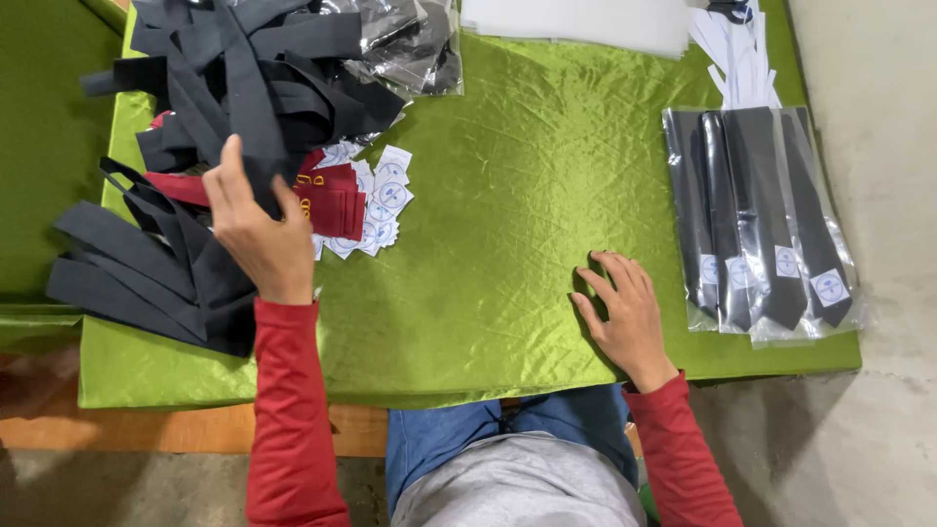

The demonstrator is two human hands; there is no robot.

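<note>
A dark necktie (256, 146) is gripped by the fingers (226, 166) of the left hand (256, 234) at the left edge of the desk (488, 195), which is covered in crinkled green satin cloth. The tie is being lifted from a loose heap of unpacked neckties (244, 68) spread along the desk's far left corner and down its left edge. It is seen as a long, flat, charcoal strip, limp and slightly twisted, tangled among others of the same kind. A folded maroon tie (327, 200) with gold marks is seen just beside the hand, lying on a scatter of small white round-printed labels (386, 195).

The right hand (625, 312) is laid flat on the cloth near the front edge, fingers spread and holding nothing. Well apart, along the right edge, a row of bagged ties (761, 215) in clear sleeves is laid side by side, each labelled at its lower end. Empty clear bags (410, 44) are piled at the far edge, with a stack of white sheets (586, 21) beside them.

The picking-out step is judged to be in hand; the tie would have to be drawn free of the tangle and straightened before it could be bagged.
</note>
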